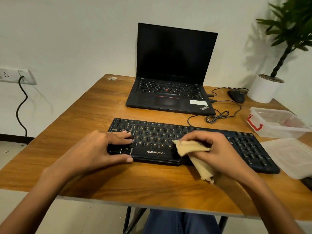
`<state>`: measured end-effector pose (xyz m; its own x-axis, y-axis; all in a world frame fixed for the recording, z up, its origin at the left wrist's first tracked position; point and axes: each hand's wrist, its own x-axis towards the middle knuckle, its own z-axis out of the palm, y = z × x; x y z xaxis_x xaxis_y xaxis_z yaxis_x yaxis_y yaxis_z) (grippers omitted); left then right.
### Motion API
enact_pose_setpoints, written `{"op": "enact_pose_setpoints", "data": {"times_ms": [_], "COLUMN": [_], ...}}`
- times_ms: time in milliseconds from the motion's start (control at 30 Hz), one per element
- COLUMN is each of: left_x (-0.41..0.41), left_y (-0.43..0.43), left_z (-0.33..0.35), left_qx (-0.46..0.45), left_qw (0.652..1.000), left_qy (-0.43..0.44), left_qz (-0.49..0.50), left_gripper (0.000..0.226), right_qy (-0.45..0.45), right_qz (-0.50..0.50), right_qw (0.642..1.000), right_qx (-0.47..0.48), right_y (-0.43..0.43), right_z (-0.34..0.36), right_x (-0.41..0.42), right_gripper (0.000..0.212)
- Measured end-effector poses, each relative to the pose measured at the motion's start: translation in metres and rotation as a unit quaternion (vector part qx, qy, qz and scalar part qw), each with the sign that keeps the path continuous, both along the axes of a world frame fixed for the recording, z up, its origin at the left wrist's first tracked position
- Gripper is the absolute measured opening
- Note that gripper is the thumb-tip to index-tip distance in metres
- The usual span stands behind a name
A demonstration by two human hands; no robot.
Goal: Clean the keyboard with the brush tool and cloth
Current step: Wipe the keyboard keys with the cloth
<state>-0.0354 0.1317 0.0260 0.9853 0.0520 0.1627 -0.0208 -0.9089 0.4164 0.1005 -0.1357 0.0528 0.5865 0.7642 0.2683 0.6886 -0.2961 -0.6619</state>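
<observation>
A black Zebronics keyboard [157,132] lies across the wooden table [84,119] in front of me. My left hand [99,149] rests on its left end, fingers straight over the keys and the thumb along the front edge. My right hand [217,151] grips a bunched tan cloth [190,149] and holds it against the keys right of the space bar. One tail of the cloth hangs down onto the table by the keyboard's front edge. No brush tool is in view.
An open black laptop [170,92] stands behind the keyboard, with a black mouse [236,96] and coiled cables [217,116] to its right. A clear plastic box [276,122] and its lid [292,156] sit at the right edge. A white plant pot [265,88] stands far right.
</observation>
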Motion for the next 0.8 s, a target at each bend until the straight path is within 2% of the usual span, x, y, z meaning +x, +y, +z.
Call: {"op": "enact_pose_setpoints", "data": {"times_ms": [167, 267, 367, 467, 600, 667, 800], "left_x": [0.031, 0.058, 0.082, 0.102, 0.119, 0.123, 0.131], "left_y": [-0.035, -0.053, -0.070, -0.081, -0.091, -0.099, -0.116], "left_z": [0.018, 0.025, 0.033, 0.041, 0.045, 0.044, 0.039], "left_qx": [-0.026, -0.039, -0.103, -0.170, -0.245, -0.216, -0.164], "left_qw": [0.997, 0.993, 0.987, 0.976, 0.963, 0.972, 0.985], "left_qy": [-0.046, -0.059, -0.042, -0.015, 0.003, -0.010, -0.054], "left_qz": [-0.051, -0.090, -0.116, -0.137, -0.113, -0.087, -0.031], "left_gripper": [0.076, 0.072, 0.071, 0.070, 0.082, 0.071, 0.044], "right_qy": [0.126, 0.144, 0.169, 0.229, 0.314, 0.302, 0.289], "right_qz": [-0.018, -0.038, -0.067, -0.099, -0.199, -0.240, -0.245], "right_qw": [0.987, 0.980, 0.967, 0.942, 0.884, 0.874, 0.884], "right_qx": [0.097, 0.131, 0.179, 0.224, 0.284, 0.296, 0.273], "right_y": [0.004, 0.006, 0.006, 0.005, 0.007, 0.007, 0.006], "right_z": [0.008, 0.013, 0.018, 0.021, 0.018, 0.017, 0.009], "right_x": [0.009, 0.012, 0.017, 0.027, 0.048, 0.056, 0.062], "right_gripper": [0.019, 0.015, 0.010, 0.015, 0.021, 0.020, 0.019]}}
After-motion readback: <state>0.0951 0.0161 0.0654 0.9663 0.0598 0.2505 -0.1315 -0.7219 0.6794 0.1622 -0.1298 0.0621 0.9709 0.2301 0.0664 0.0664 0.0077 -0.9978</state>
